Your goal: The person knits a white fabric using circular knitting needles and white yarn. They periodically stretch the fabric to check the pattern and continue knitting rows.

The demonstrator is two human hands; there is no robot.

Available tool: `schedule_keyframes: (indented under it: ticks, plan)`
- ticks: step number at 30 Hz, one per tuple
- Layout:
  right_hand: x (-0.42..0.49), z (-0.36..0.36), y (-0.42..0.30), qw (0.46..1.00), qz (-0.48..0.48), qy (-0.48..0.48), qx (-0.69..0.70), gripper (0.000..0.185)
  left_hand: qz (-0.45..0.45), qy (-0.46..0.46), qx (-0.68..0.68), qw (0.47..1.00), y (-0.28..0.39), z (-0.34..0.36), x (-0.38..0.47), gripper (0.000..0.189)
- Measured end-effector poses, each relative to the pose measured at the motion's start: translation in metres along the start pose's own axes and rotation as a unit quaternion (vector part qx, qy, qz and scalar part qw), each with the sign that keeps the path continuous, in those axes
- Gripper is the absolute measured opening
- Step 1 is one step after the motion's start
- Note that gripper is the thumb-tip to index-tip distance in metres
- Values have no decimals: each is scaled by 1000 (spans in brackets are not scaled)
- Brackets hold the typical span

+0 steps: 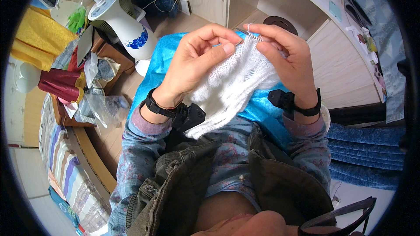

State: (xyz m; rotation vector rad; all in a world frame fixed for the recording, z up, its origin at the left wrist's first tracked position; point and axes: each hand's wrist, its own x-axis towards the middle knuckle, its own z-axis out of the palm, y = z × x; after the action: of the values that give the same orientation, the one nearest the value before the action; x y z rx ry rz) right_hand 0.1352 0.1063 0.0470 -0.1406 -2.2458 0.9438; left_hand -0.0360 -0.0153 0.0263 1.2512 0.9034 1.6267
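White knitted fabric (pixel 233 78) hangs between my hands and drapes down towards my lap. Thumb and fingertips of my left hand (pixel 200 55) pinch a thin metal knitting needle (pixel 242 31) close to the top edge of the knitting. A row of loops sits along that edge. My right hand (pixel 285 52) grips the same edge from the other side, its index finger extended with white yarn (pixel 248 27) looped near the tip. Whatever the curled fingers of the right hand hold is hidden. Beneath the knitting, a shiny blue cloth (pixel 160 59) covers my lap.
At left stand a white fan-like appliance (pixel 131 29) with a blue floral pattern and a cluttered brown wooden cabinet (pixel 111 55). A striped bedcover (pixel 69 170) lies lower left. At right are a curved pale cabinet (pixel 344 62) and blue ribbed upholstery (pixel 364 154).
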Motion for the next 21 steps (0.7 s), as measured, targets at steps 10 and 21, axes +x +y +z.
schedule_keyframes:
  ticks: [10,21]
  plan:
    - [-3,5,3,994,16,-3,104,27,-44,-4,-58,997,-3,2,0,21]
    - [-4,3,0,996,13,-16,83,27,-36,-9,-43,998,-5,1,1,20]
